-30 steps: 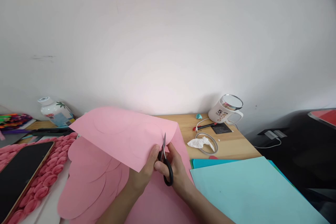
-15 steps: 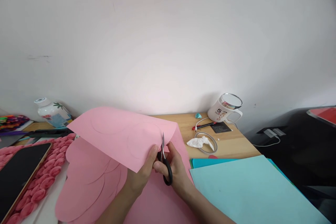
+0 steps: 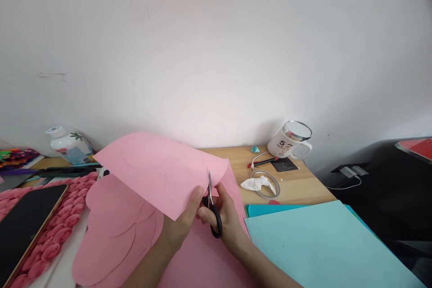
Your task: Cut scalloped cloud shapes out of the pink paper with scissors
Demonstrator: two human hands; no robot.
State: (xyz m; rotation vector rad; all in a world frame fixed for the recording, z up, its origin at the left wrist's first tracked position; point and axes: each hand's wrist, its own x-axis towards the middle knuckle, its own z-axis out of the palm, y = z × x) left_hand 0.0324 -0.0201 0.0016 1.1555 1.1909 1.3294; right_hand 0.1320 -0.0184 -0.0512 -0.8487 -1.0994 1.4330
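Note:
A pink sheet of paper (image 3: 158, 166) with faint curved pencil lines is held up and bent over at its right side. My left hand (image 3: 185, 218) pinches its lower edge, thumb on top. My right hand (image 3: 224, 216) grips black-handled scissors (image 3: 217, 220), a finger and thumb at the loops. Their blades point up and away at the paper's right part; part of the blades is hidden by the paper. Beneath lie cut pink paper shapes with scalloped edges (image 3: 111, 234) and another pink sheet (image 3: 202, 256).
At right, light blue paper sheets (image 3: 324, 243) lie on the wooden table (image 3: 303, 186). Behind them are a white mug (image 3: 286, 141), a crumpled tissue (image 3: 258, 183), a cable (image 3: 276, 191) and a pen (image 3: 261, 162). A phone (image 3: 27, 225) rests on a pink braided mat (image 3: 62, 234) at left, near a white bottle (image 3: 71, 146).
The raised pink sheet has bent slightly, its far edge lifting and its left corner shifting right. Both hands keep nearly the same place and grip.

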